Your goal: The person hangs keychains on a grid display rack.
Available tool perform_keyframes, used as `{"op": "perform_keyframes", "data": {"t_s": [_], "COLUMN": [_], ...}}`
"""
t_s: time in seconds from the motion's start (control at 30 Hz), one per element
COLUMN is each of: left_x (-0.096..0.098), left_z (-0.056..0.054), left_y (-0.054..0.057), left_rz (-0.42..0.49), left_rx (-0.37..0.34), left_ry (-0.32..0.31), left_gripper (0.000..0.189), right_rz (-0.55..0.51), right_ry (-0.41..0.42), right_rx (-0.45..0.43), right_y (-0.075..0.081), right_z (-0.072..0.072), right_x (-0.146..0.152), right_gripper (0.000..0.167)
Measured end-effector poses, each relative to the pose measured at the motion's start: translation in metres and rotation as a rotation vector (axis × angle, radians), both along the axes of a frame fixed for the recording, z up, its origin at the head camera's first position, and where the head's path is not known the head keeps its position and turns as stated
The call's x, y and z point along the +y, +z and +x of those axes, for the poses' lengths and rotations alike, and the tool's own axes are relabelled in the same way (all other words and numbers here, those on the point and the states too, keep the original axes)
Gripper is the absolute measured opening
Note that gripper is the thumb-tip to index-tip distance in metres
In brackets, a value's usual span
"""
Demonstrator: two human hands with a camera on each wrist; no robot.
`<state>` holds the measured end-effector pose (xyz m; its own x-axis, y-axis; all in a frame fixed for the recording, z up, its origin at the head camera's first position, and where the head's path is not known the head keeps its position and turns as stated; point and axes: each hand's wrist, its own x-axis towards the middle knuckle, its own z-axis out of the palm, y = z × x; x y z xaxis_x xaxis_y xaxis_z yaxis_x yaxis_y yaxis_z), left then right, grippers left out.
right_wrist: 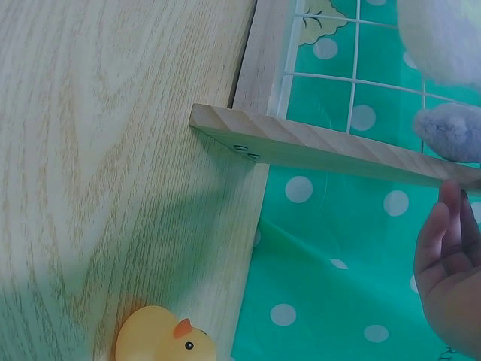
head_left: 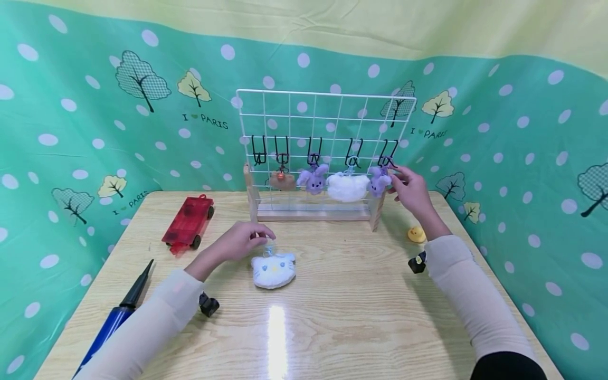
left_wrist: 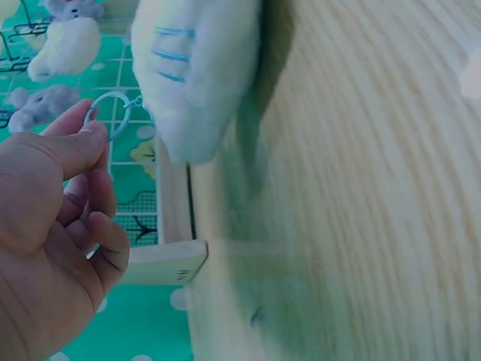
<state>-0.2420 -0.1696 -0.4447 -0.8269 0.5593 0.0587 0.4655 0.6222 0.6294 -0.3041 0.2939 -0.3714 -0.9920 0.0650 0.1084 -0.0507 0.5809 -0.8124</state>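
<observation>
My left hand (head_left: 244, 240) pinches the pale blue ring (left_wrist: 113, 116) of a white cat-face plush keychain (head_left: 274, 271). The plush hangs below those fingers, close over the table, its blue whiskers showing in the left wrist view. At the right end of a white wire grid rack (head_left: 328, 95), my right hand (head_left: 410, 187) reaches to a purple bunny plush keychain (head_left: 379, 182) under a black hook. Its thumb and forefinger are at the bunny's side; whether they grip it is unclear. A second purple bunny (head_left: 313, 181), a white fluffy plush (head_left: 348, 187) and a brown plush (head_left: 282, 181) hang along the rack.
The leftmost black hook (head_left: 258, 150) carries no plush. A red toy car (head_left: 190, 221) and a blue pump with a black nozzle (head_left: 116, 319) lie on the left. A yellow rubber duck (head_left: 416, 235) sits below my right wrist. Wooden posts (head_left: 377, 211) hold the rack.
</observation>
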Motion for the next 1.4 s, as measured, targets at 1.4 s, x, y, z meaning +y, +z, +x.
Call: {"op": "perform_keyframes", "data": {"t_s": [1.4], "left_x": [-0.009], "left_z": [-0.001], "left_y": [0.060], "left_rz": [0.224], "left_rx": [0.215], "left_ry": [0.203], "left_gripper": [0.020], "right_rz": [0.012], "right_ry": [-0.004], "right_rx": [0.009], "right_y": [-0.002], "right_z": [-0.001], "right_x": [0.001], "right_gripper": [0.049]}}
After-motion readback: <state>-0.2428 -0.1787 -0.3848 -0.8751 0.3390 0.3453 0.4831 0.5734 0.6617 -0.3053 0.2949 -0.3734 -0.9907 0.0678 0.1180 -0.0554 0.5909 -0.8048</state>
